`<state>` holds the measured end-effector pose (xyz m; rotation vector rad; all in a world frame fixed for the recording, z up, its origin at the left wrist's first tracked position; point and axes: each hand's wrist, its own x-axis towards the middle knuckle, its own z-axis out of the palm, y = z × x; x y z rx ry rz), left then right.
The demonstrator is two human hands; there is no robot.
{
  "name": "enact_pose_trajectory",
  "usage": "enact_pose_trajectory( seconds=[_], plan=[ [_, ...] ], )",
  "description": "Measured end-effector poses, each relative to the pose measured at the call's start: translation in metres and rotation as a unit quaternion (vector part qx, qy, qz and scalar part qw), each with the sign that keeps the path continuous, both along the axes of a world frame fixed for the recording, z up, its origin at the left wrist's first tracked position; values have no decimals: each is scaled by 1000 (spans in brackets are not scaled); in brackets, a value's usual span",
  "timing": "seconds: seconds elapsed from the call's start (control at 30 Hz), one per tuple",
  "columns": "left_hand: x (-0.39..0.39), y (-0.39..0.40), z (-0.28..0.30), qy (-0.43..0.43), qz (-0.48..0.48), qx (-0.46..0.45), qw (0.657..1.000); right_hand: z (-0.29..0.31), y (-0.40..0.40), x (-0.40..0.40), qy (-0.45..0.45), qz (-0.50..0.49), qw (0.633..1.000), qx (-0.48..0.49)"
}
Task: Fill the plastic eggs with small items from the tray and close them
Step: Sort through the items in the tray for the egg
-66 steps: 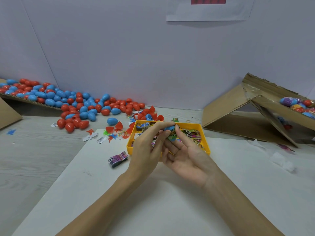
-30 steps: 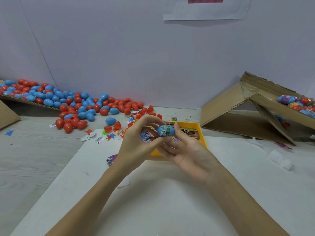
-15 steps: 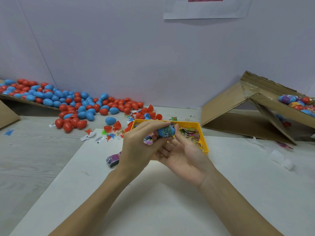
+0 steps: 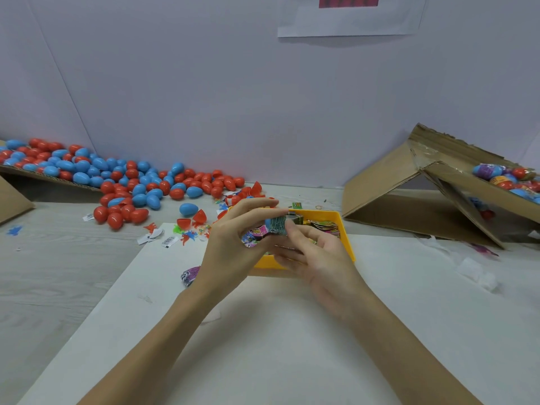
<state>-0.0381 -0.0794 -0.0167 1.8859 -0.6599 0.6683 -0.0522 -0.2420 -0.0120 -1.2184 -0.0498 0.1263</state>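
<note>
Both hands meet above the yellow tray (image 4: 346, 244), largely hiding it. The left hand (image 4: 233, 247) and right hand (image 4: 318, 258) each grip a label-wrapped blue egg (image 4: 276, 225). Bare white tabletop (image 4: 263, 346) lies nearer.

The surface (image 4: 52, 276) is pale wood-grain, with a white sheet (image 4: 292, 346) laid over its near middle. On the sheet stands a yellow tray (image 4: 346, 244); a small purple packet (image 4: 190, 275) lies just left of it. Back left, a heap of red and blue plastic eggs (image 4: 131, 182) spills off a tilted cardboard flap (image 4: 43, 175) onto the wood (one blue egg (image 4: 188, 209) lies apart). Open red halves (image 4: 193, 220), paper scraps (image 4: 155, 236) and tiny coloured figures (image 4: 187, 233) litter the sheet's far left corner. At right rests a folded cardboard box (image 4: 409, 206).
</note>
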Motion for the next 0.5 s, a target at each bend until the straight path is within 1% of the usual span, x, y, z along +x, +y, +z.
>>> enact_pose_trajectory(
  seconds=[0.07,0.1,0.17,0.2,0.23,0.33,0.4,0.5],
  plan=[
    [0,-1,0,34,-25,0,999,-2,-2,0,-12,-15,1000,-16],
    [-1,-2,0,72,-45,-11,996,-3,-4,1,-13,-22,1000,-13],
    [-2,-4,3,166,-77,-69,981,-4,-6,1,-30,-38,999,-20],
    [-2,-5,4,200,-77,-102,971,-4,-6,2,-49,-49,997,-39],
    [-2,-5,6,217,-61,-124,966,-4,-7,2,-72,-60,993,-66],
    [-2,-4,6,215,-15,-135,967,-3,-9,3,-121,-72,983,-118],
    [-1,-4,5,222,-16,-160,962,-2,-11,3,-128,-65,983,-116],
    [-1,-4,5,226,-24,-187,956,0,-11,3,-115,-58,988,-90]
  ],
)
